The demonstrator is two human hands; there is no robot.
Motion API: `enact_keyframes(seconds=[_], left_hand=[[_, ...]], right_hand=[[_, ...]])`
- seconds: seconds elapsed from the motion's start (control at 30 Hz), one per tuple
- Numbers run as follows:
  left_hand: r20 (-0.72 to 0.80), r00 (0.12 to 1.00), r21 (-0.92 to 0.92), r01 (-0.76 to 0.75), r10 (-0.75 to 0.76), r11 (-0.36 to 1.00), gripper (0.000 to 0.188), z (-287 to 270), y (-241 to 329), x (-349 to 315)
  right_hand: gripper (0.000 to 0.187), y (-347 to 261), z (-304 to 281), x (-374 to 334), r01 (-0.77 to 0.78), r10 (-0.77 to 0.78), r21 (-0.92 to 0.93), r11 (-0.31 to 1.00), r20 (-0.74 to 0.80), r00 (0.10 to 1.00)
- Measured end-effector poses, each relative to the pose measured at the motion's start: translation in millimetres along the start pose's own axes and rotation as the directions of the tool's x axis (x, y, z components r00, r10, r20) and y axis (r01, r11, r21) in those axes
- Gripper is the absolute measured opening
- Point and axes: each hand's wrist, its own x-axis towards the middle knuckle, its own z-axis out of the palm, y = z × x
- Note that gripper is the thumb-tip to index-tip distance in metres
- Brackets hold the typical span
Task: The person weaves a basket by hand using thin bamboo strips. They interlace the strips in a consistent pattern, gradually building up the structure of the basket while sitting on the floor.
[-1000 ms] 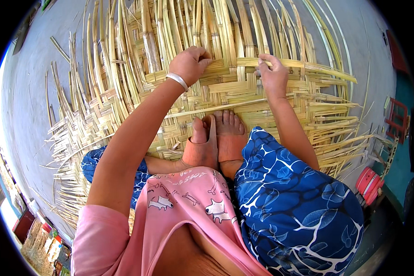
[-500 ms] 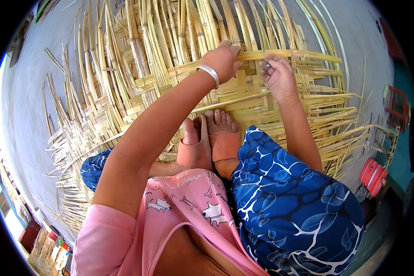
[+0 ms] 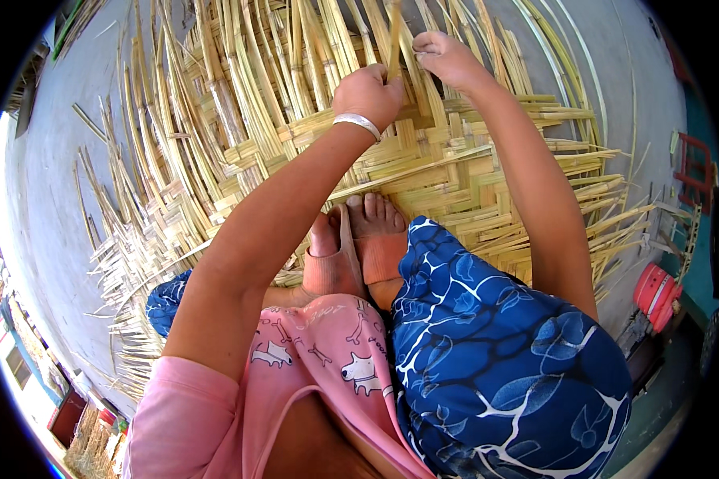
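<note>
A half-woven mat point(image 3: 423, 195) of pale yellow split bamboo lies on the floor under my feet. Its loose strip ends fan out at the far side and both edges. My left hand point(image 3: 367, 96), a silver bangle on its wrist, is closed round a bamboo strip point(image 3: 395, 40) that rises from the fist toward the top of the view. Just right of that strip, my right hand point(image 3: 451, 62) hovers over the far loose strips with thumb and fingers pinched together. What lies in that pinch, if anything, is too small to tell.
My feet in orange sandals point(image 3: 331, 273) stand on the mat's near part. Long thin strips point(image 3: 587, 72) lie on the grey floor at the far right. A pink-red container point(image 3: 655, 295) and a red frame point(image 3: 693, 169) stand at the right edge.
The strip at my left hand has swung from lying rightward across the weave to pointing away from me. My right hand has moved farther away and left. The left hand has barely shifted.
</note>
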Motion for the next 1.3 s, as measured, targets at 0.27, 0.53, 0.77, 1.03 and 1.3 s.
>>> enact_keyframes(seconds=[0.27, 0.53, 0.77, 1.03, 1.3], left_hand=[[-0.094, 0.995, -0.098, -0.031, 0.022, 0.995, 0.033, -4.5, -7.0, -2.1], [-0.098, 0.995, -0.204, -0.055, 0.036, 0.977, 0.031, -7.4, -7.8, -7.1], [-0.065, 0.998, -0.330, -0.017, -0.005, 0.944, 0.030, -4.7, -12.6, -9.1], [-0.061, 0.998, -0.158, 0.010, -0.020, 0.987, 0.030, -2.5, -13.7, -4.8], [0.162, 0.953, 0.050, -0.265, 0.254, 0.963, 0.030, -5.8, -25.2, 7.6]], right_hand=[[0.042, -22.6, 6.2, 27.0, 0.000, -0.016, -0.471, 0.882, -0.029, 0.999], [0.026, -25.0, -5.5, 17.8, -0.216, 0.197, 0.055, 0.975, 0.237, 0.951], [0.029, -16.0, -3.9, 10.7, -0.138, 0.059, 0.256, 0.957, 0.294, 0.954], [0.035, -10.0, 12.2, -27.6, -0.043, 0.031, 0.446, 0.894, 0.033, 0.999], [0.029, 4.9, 0.5, -33.5, -0.045, 0.083, 0.796, 0.604, -0.007, 0.996]])
